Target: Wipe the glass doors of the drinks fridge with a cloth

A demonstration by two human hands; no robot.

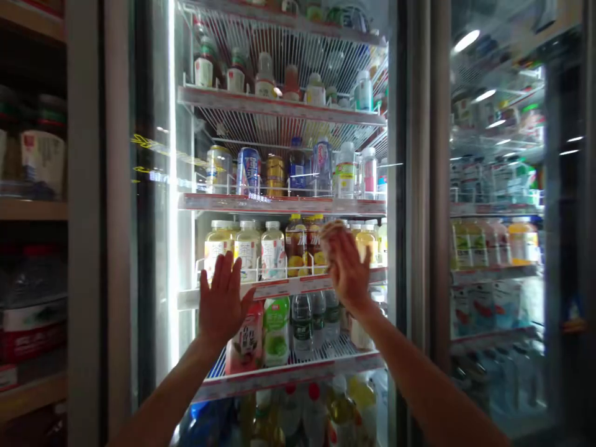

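Note:
My left hand (222, 301) is spread flat, fingers upward, at the glass door (279, 133) of a lit drinks fridge; it holds nothing. To its right, my right hand (350, 270) has its fingers over a pale, folded cloth (331, 234), held up against the same glass. Blur hides the cloth's exact edges. Behind the glass, between the two hands, stand a white-labelled tea bottle (273, 251) and a dark bottle with a yellow cap (295, 242). A green bottle (276, 332) is on the shelf below.
Metal door frames (419, 205) border the glass on the right. Beyond them is a second glass-fronted fridge (496, 273) with drinks, its glass showing light reflections. On the left stands a wooden shelf (32, 210) with bottles. Several cans, including a blue can (248, 171), fill the middle shelf.

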